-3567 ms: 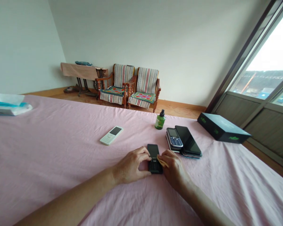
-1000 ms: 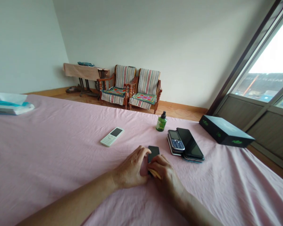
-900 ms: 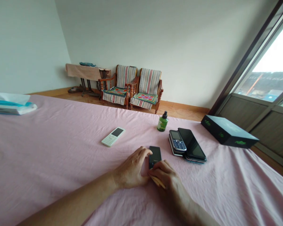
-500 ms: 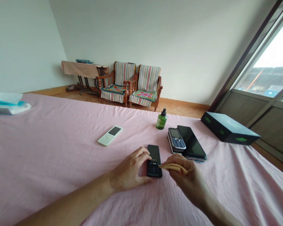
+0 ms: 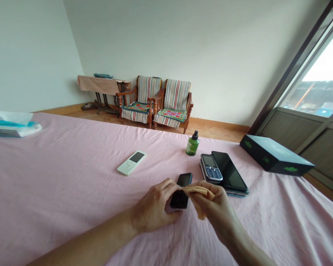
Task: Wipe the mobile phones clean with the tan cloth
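A black keypad phone (image 5: 180,199) lies on the pink sheet, its upper end now leaning a little to the right. My left hand (image 5: 155,207) grips it from the left, fingers on its upper side and thumb near its lower end. Pinched in my right hand (image 5: 212,203) is a folded yellowish cloth (image 5: 197,190), whose tip meets the phone around the middle, close to my left fingertips. Fingers and cloth cover part of the phone's face. Nearest to my right hand is a silver-and-dark keypad phone (image 5: 211,168), resting on other phones beside a black smartphone (image 5: 230,171).
A white keypad phone (image 5: 132,163) lies to the left. Behind stand a green spray bottle (image 5: 192,145) and, at right, a black box (image 5: 277,155). A tissue pack (image 5: 13,127) sits at far left. Wooden chairs (image 5: 172,107) stand beyond the sheet's far edge (image 5: 144,129).
The black phone has turned slightly, its upper end going right. The cloth's tip has shifted left and up along it, with more cloth hanging below my right fingers. The view has shifted slightly.
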The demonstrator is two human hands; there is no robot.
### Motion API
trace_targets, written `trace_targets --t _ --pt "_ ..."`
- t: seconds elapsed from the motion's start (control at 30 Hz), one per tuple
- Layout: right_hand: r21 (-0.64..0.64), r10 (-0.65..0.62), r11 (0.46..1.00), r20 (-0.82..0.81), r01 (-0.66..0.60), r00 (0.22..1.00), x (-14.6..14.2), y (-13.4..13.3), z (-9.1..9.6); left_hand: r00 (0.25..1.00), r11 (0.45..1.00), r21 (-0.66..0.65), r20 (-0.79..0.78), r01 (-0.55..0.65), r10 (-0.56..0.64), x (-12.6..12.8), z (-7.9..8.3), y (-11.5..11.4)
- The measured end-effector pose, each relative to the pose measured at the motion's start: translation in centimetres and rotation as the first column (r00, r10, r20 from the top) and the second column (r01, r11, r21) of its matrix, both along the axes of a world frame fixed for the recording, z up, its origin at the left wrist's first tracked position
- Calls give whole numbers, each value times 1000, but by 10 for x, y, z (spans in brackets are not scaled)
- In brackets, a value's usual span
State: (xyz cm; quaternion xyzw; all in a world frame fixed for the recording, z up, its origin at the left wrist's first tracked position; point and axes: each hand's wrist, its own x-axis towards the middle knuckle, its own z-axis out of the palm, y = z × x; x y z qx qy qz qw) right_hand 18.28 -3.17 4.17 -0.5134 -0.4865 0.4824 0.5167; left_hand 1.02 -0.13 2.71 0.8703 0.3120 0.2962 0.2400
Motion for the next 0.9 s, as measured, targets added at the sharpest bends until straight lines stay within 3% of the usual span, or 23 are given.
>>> trace_targets --t 0.17,0.27,0.37,0.5,0.6,0.77,0.9 --pt "147 3 989 87 -16 996 -5 5 7 991 990 49 29 -134 133 -1 -1 -1" --pt "283 -144 957 247 71 958 7 15 5 983 982 52 33 -184 183 -1 -1 -1" --pt "395 -282 912 406 111 869 21 27 2 981 980 48 33 -194 192 0 -1 -2" --pt "468 -315 883 555 23 770 27 41 -6 980 980 46 46 -195 193 0 -1 -3" --pt "499 -321 866 593 -24 739 21 45 -14 978 977 45 38 -208 206 -1 -2 -2" --pt "571 -331 813 611 -111 720 -2 33 -24 970 969 45 31 -242 241 -3 -3 1" --pt "621 -282 761 574 -185 769 -21 14 -27 969 969 36 48 -246 244 -5 -5 2"
